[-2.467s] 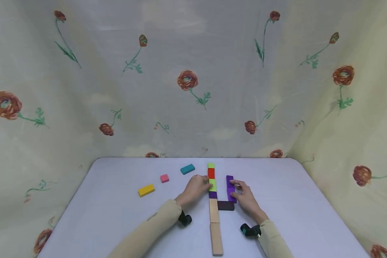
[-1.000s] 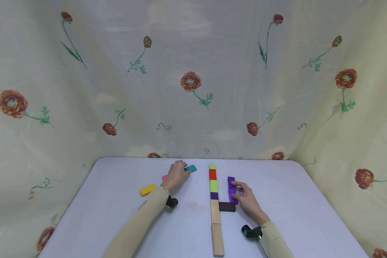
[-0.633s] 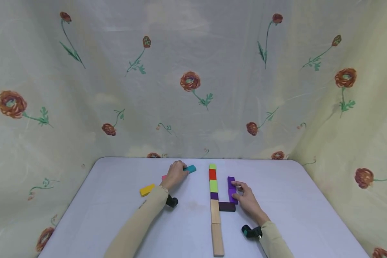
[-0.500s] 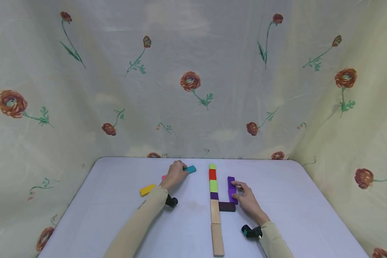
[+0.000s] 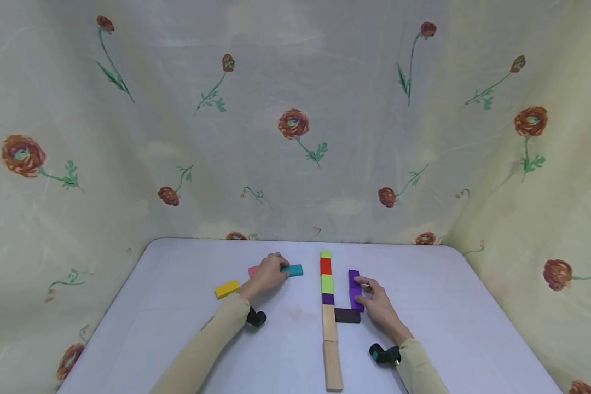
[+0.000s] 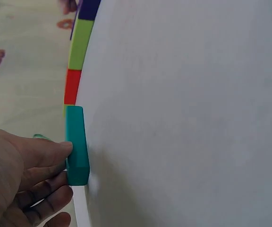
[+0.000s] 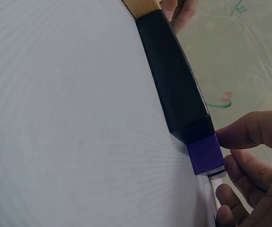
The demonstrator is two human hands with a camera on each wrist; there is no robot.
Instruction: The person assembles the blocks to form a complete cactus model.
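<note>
Between thumb and fingers, my left hand (image 5: 270,273) pinches a teal block (image 5: 293,270) at its left end. The left wrist view shows the thumb (image 6: 51,150) on one face of the block. My right hand (image 5: 376,306) rests beside two purple blocks (image 5: 354,290) lined up end to end, its thumb on the nearer one and a finger at the farther. A dark brown block (image 5: 347,316) lies crosswise, joining those purple blocks to a straight row. That row has light green (image 5: 327,284), red (image 5: 325,266), dark purple (image 5: 328,299) and bare wooden (image 5: 330,323) blocks.
A yellow block (image 5: 227,289) lies on the white table (image 5: 187,268) left of my left hand. Partly hidden behind that hand is a pink block (image 5: 253,270). A flower-printed cloth (image 5: 295,180) hangs around the table.
My left hand left the row's light green block, reached the teal block and took hold of it. The teal block has turned and come slightly nearer. The right hand stayed at the purple blocks.
</note>
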